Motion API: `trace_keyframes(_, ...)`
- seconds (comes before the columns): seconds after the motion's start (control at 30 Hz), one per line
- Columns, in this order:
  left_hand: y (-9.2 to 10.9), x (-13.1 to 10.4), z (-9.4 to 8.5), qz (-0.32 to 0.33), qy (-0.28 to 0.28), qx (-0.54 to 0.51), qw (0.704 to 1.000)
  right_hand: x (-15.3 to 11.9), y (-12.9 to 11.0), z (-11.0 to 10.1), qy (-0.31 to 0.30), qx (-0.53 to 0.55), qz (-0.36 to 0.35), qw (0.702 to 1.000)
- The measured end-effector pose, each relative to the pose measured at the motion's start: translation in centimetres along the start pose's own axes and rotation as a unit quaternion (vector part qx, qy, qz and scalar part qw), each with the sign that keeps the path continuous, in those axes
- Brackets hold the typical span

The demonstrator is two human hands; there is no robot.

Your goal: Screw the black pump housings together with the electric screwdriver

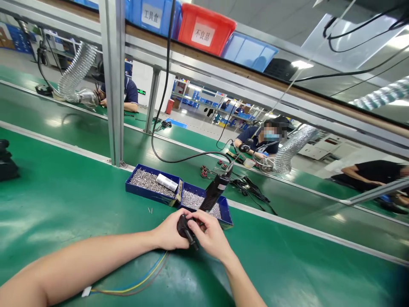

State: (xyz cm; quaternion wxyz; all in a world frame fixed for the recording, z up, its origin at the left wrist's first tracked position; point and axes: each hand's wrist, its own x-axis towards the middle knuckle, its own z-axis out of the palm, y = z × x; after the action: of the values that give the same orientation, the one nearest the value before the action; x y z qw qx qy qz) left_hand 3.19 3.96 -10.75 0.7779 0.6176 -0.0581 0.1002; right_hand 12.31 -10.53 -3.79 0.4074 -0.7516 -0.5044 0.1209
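My left hand point(171, 231) is wrapped round a small black part point(183, 227) with a stubby cylindrical end pointing down and toward me. My right hand point(211, 234) is closed against the same part from the other side, its thumb pressed on the upper face. Whether a small screw sits between those fingers is hidden. Blue, yellow and brown wires point(150, 279) run from beneath my left hand to a white connector point(86, 291) on the green mat. Just behind my right hand, a black electric screwdriver point(214, 194) hangs tilted on its cable; its lower tip is hidden.
Two blue boxes hold longer screws point(143, 181) and short screws point(191, 199); a white labelled packet point(166, 182) lies in the first. Loose screws point(150, 210) lie nearby. A metal post point(113, 85) rises behind. Black cables point(251, 189) lie beyond. Co-workers sit at the far bench.
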Motion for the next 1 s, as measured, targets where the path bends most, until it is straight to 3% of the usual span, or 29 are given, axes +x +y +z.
trace_keyframes(0.07, 0.0, 0.0, 0.1, -0.022, 0.013, 0.02, 0.999, -0.2, -0.1, 0.7, 0.036, 0.011, 0.005, 0.999)
trace_keyframes(0.13, 0.0, -0.3, 0.1, -0.043, 0.023, 0.045, 0.998, -0.2, 0.1, -0.2, 0.087, 0.047, 0.017, 0.995)
trace_keyframes(0.23, -0.2, -1.2, 0.1, -0.072, 0.01, 0.096, 0.993, -0.8, 1.3, -4.6, 0.235, 0.099, 0.034, 0.966)
trace_keyframes(0.3, -0.3, -1.8, 0.3, -0.07, 0.014, 0.129, 0.989, -1.5, 2.4, -8.0, 0.352, 0.133, 0.038, 0.926)
trace_keyframes(0.33, -0.4, -2.0, 0.5, -0.06, 0.027, 0.14, 0.988, -1.8, 2.8, -9.2, 0.366, 0.154, 0.052, 0.916)
trace_keyframes(0.43, -0.2, -1.9, 0.9, -0.023, 0.059, 0.139, 0.988, -2.1, 3.2, -9.3, 0.268, 0.213, 0.11, 0.933)
trace_keyframes(0.5, 0.1, -1.7, 0.9, 0.007, 0.052, 0.132, 0.99, -1.8, 2.8, -7.0, 0.169, 0.243, 0.136, 0.946)
trace_keyframes(0.57, 0.3, -1.6, 0.7, 0.03, 0.032, 0.131, 0.99, -1.2, 2.4, -4.5, 0.115, 0.293, 0.161, 0.936)
trace_keyframes(0.7, 0.3, -1.8, 0.4, 0.032, 0.009, 0.144, 0.989, -0.3, 2.6, -2.0, 0.122, 0.348, 0.203, 0.907)
trace_keyframes(1.0, -0.4, -1.5, -0.2, -0.042, 0.028, 0.231, 0.972, -0.2, 3.8, -1.6, 0.156, 0.361, 0.233, 0.889)
